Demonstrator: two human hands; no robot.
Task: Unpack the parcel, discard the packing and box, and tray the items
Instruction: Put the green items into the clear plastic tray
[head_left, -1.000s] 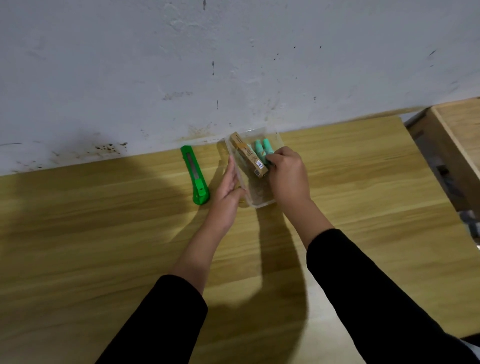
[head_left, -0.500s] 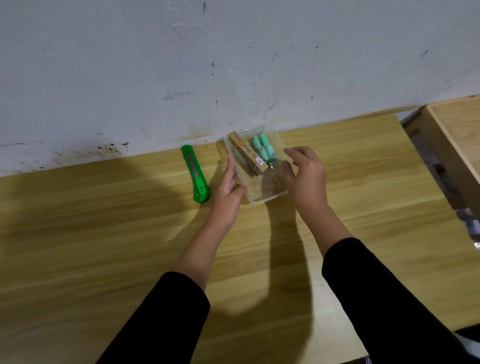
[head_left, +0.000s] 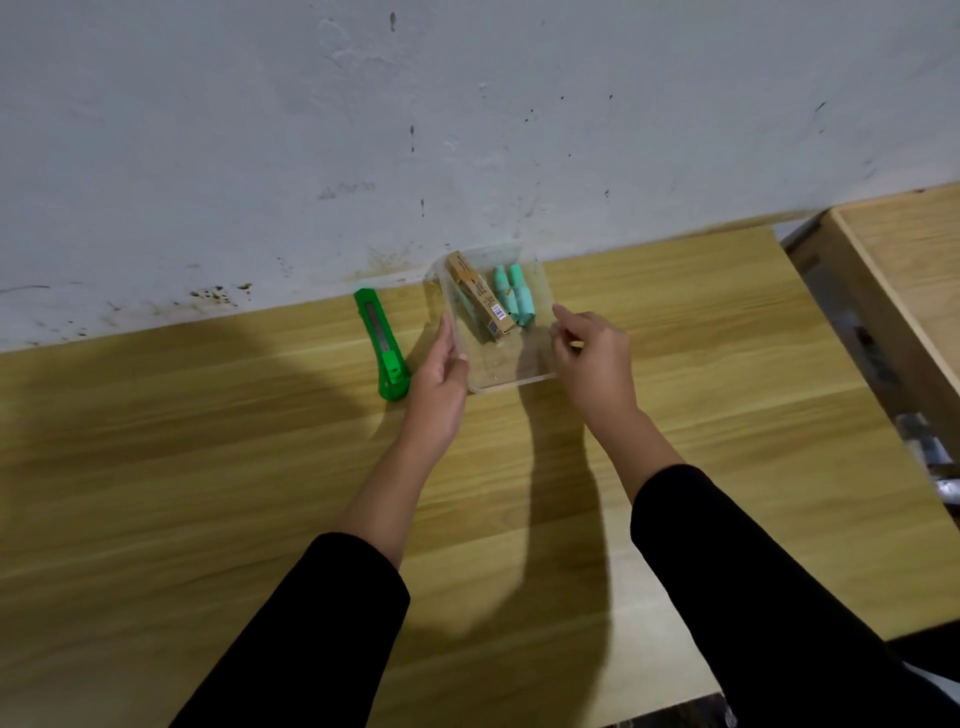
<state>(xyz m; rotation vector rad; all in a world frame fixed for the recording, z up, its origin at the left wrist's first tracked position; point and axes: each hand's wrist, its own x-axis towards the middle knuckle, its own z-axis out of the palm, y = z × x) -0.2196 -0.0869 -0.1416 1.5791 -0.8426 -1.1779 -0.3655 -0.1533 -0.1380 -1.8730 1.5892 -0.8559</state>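
A clear plastic tray (head_left: 511, 383) stands on the wooden table (head_left: 208, 457) close to the wall. Inside it a slim brown carton (head_left: 480, 296) lies slanted, with two teal tubes (head_left: 514, 293) beside it on the right. My left hand (head_left: 441, 379) lies along the tray's left wall, thumb at the rim, holding it. On the other side, my right hand (head_left: 592, 353) is just outside the right wall, with its fingertips at the rim and nothing in it.
A green utility knife (head_left: 382, 343) lies just left of my left hand, pointing toward the wall. The stained white wall (head_left: 467, 130) runs right behind the tray. A second wooden surface (head_left: 904, 270) stands at the right across a gap.
My right hand has let go of the teal tubes and moved out of the tray to its right side. The tray has turned slightly. My left hand stays on the left wall.
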